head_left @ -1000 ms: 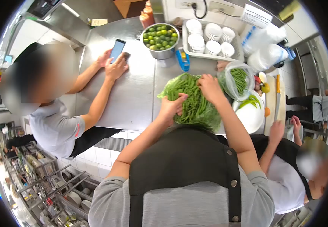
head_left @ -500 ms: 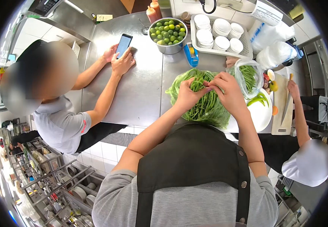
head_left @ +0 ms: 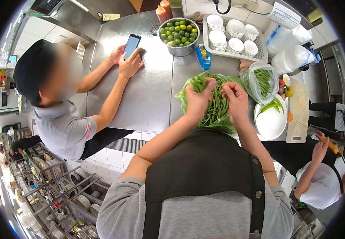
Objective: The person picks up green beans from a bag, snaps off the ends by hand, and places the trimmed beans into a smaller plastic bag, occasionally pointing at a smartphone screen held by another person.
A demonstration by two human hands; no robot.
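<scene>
My left hand (head_left: 198, 102) is closed around a small bunch of green beans (head_left: 198, 82), raised above the open plastic bag (head_left: 181, 95). Long green beans (head_left: 217, 113) fill that bag below both hands. A short way to the right, my right hand (head_left: 236, 102) has its thumb and fingertips pinched together; whatever they hold, if anything, is too small to make out. Beside it stands a second clear bag (head_left: 246, 75) with more green beans (head_left: 263, 79). Green chillies (head_left: 273, 105) lie on a white oval plate (head_left: 271, 125) at the right.
A steel pot of limes (head_left: 180, 51), a blue tape dispenser (head_left: 203, 57) and a tray (head_left: 236, 56) of white cups stand behind. One person holds a phone (head_left: 132, 46) at left. At right, beyond the cutting board (head_left: 298, 107), another person holds an orange-handled knife (head_left: 331, 146).
My hands have drawn apart; the left lifted slightly with the beans, the right moved off it. The co-worker at right has taken the knife off the cutting board.
</scene>
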